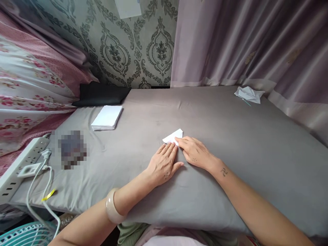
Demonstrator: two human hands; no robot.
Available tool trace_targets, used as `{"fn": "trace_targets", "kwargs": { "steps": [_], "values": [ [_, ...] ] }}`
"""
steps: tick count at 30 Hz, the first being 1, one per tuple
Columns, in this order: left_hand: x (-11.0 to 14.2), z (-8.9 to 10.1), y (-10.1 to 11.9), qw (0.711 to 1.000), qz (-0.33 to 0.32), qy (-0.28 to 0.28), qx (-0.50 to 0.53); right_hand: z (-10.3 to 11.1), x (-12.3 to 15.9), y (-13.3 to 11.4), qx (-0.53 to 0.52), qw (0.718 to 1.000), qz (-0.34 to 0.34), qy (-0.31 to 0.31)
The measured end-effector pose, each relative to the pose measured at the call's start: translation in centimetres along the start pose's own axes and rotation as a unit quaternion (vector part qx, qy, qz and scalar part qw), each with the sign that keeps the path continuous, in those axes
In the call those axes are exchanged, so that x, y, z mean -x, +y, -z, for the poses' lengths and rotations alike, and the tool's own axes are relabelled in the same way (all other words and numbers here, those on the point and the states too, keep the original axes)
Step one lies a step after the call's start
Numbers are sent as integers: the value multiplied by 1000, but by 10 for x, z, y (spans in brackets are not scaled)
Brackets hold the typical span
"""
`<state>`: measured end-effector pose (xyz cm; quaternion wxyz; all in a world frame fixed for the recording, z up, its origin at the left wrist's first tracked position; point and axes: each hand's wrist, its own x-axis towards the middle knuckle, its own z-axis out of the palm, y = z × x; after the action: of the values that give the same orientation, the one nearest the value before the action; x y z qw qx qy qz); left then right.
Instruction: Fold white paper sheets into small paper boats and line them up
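A small folded piece of white paper [173, 136] lies on the grey cloth-covered table [217, 130], its top right corner pointing away from me. My left hand [164, 162] rests flat with its fingers stretched out, the fingertips on the paper's near edge and the thumb out to the right. From the right, my right hand [193, 150] presses the paper with its extended index finger. The other fingers of that hand are curled under and partly hidden. Part of the paper is covered by the fingertips.
A stack of white paper [107, 117] sits at the back left, near a black cloth [102, 94]. Folded white papers [248, 94] lie at the far right. On the left are a white power strip [24, 164] with cables and a blurred-out object [73, 148].
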<state>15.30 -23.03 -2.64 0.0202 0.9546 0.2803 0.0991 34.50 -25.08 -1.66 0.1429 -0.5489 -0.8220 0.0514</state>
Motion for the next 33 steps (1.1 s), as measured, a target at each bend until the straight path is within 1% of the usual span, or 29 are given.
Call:
{"fn": "trace_targets", "kwargs": {
  "steps": [3,6,10,13,16,19,22,25,28,31,33],
  "values": [
    [-1,0,-1,1000,19,9,-9,0,0,0,-2,1000,-3,-1],
    [3,1,-5,998,52,28,-27,1,0,-1,-3,1000,-7,-2],
    [2,7,-19,994,97,37,-26,1,0,-2,-8,1000,-10,-1],
    [-11,11,-33,989,139,22,35,-2,0,-2,-18,1000,-14,7],
    [-32,8,-43,974,199,39,96,-4,2,-1,-41,999,-22,24],
    [-48,2,-47,958,234,12,165,-6,5,1,-68,997,-22,42],
    [-54,-1,-49,937,266,-1,227,-6,6,7,-93,995,-24,40],
    [-54,-1,-50,923,285,0,258,-6,5,13,-117,993,-25,23],
    [-55,2,-51,913,295,-8,280,-7,3,17,-132,991,-25,19],
    [-59,6,-51,904,295,-29,308,-8,2,17,-138,990,-23,37],
    [-63,7,-53,903,287,-32,318,-8,2,15,-137,989,-23,52]
  ]
}}
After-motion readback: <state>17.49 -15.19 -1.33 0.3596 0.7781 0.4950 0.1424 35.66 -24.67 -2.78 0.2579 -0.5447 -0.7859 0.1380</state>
